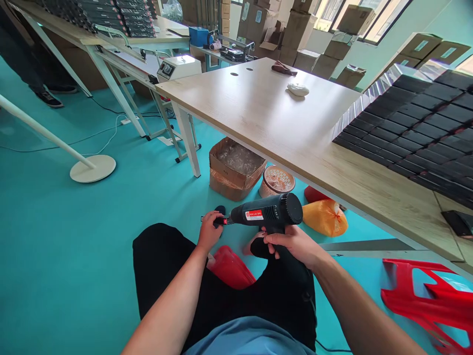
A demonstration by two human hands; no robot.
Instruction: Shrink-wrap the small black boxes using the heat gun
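Note:
My right hand [295, 242] is wrapped around the handle of a dark heat gun [271, 212], whose nozzle points left. In front of that nozzle, my left hand [209, 232] pinches a small black piece with a red patch [222, 221]. Its dark end pokes out beyond my fingers on the left, and most of it is hidden by them. Both hands are over my lap, below the edge of the wooden table [254, 116].
Stacked black boxes [417, 123] in clear wrap stand on the table's right. Beneath it are an open carton [231, 180], a round bin [277, 180] and an orange bag [325, 218]. A red stool [432, 296] lies lower right. A person's legs [29, 54] show upper left.

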